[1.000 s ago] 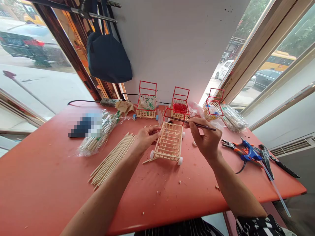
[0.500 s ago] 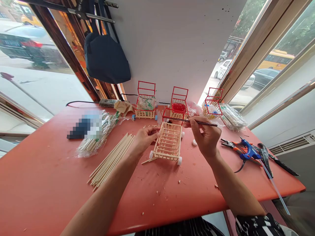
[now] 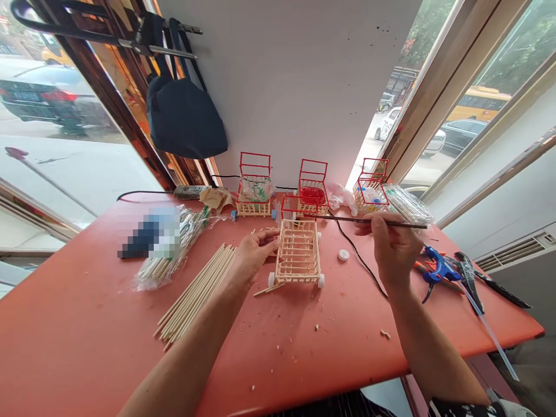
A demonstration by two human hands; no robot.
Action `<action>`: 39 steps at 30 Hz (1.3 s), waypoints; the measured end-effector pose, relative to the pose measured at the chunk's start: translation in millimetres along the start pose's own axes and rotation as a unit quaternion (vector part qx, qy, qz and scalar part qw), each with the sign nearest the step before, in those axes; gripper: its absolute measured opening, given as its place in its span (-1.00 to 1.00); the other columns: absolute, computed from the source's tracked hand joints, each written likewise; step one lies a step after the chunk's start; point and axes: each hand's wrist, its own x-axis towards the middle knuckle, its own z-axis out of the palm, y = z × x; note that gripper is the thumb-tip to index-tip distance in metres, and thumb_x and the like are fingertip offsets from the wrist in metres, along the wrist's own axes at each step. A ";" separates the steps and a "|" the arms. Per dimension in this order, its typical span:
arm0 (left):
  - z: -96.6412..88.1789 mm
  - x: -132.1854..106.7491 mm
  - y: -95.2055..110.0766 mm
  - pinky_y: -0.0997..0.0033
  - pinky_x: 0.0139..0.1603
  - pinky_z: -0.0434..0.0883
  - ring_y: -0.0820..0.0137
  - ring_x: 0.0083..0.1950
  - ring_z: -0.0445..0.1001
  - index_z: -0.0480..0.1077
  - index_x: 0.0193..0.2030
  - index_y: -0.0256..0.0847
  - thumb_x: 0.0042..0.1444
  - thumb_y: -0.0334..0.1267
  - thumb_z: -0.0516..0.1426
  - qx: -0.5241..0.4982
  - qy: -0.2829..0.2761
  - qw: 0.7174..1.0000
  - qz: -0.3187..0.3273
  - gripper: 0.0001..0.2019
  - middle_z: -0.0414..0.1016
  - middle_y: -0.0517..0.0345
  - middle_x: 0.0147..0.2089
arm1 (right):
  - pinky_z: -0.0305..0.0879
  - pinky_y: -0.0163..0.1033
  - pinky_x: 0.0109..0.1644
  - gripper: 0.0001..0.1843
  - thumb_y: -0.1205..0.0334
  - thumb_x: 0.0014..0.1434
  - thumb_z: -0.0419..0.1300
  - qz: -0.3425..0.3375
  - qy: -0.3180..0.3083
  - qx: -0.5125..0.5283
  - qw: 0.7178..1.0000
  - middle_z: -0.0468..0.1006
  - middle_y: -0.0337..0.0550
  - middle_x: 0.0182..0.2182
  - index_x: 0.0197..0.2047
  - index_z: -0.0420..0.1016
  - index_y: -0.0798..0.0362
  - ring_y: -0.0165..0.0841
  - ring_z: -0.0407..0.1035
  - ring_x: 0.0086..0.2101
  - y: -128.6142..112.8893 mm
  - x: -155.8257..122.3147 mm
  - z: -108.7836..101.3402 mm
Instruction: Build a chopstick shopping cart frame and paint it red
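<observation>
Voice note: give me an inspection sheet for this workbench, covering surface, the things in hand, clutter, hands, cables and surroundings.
Surface: red table, strewn with wood crumbs.
Job's things: stick cart with white wheels and a red handle frame, upright at centre; thin dark rod, its tip near the red frame.
Clutter: loose stick bundle; wrapped stick packs; three finished carts at the back; blue glue gun; pliers; white cap.
Hands: left hand against the cart's left wall, grip unclear; right hand pinches the rod.
Cables: black cable crosses the table beside the cart; power strip at the back.
Surroundings: dark bag hanging; windows on both sides, cars outside.
</observation>
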 end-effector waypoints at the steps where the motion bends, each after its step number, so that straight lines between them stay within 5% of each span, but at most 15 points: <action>1: 1.8 -0.3 -1.0 0.37 -0.41 0.57 0.42 -0.42 0.52 0.60 -0.16 -0.30 -0.44 -0.10 0.56 -0.010 0.006 1.000 -0.003 -0.37 0.63 0.11 -0.32 | 0.61 -0.22 -0.30 -0.80 0.15 0.42 0.22 0.009 0.002 0.002 1.000 0.72 -0.18 -0.37 -0.19 0.65 -0.01 -0.32 0.64 -0.42 1.5 -1.0 -2.1; 8: 13.3 -4.0 -5.4 0.37 -0.42 0.59 0.41 -0.36 0.52 0.58 -0.18 -0.31 -0.48 -0.20 0.57 -0.054 0.020 0.998 -0.012 -0.38 0.58 0.17 -0.34 | 0.63 -0.25 -0.30 -0.73 0.10 0.44 0.19 0.029 -0.071 -0.006 0.997 0.74 -0.16 -0.35 -0.20 0.66 0.02 -0.33 0.66 -0.40 13.8 -7.5 13.7; 21: 9.9 -1.5 -7.5 0.37 -0.40 0.60 0.39 -0.37 0.55 0.60 -0.16 -0.28 -0.43 -0.21 0.57 -0.058 -0.005 0.998 -0.017 -0.41 0.56 0.20 -0.38 | 0.60 -0.26 -0.34 -0.72 0.07 0.45 0.18 -0.002 -0.112 -0.034 0.993 0.75 -0.16 -0.31 -0.20 0.65 -0.01 -0.32 0.68 -0.36 14.2 -7.8 41.1; 39: 7.8 1.2 -11.8 0.35 -0.41 0.61 0.42 -0.41 0.54 0.59 -0.17 -0.29 -0.34 -0.24 0.54 -0.052 0.001 0.999 -0.012 -0.48 0.62 0.12 -0.31 | 0.52 -0.29 -0.27 -0.78 0.19 0.44 0.20 -0.084 -0.068 -0.158 0.981 0.74 -0.21 -0.38 -0.24 0.64 -0.02 -0.32 0.67 -0.36 23.0 -2.6 5.5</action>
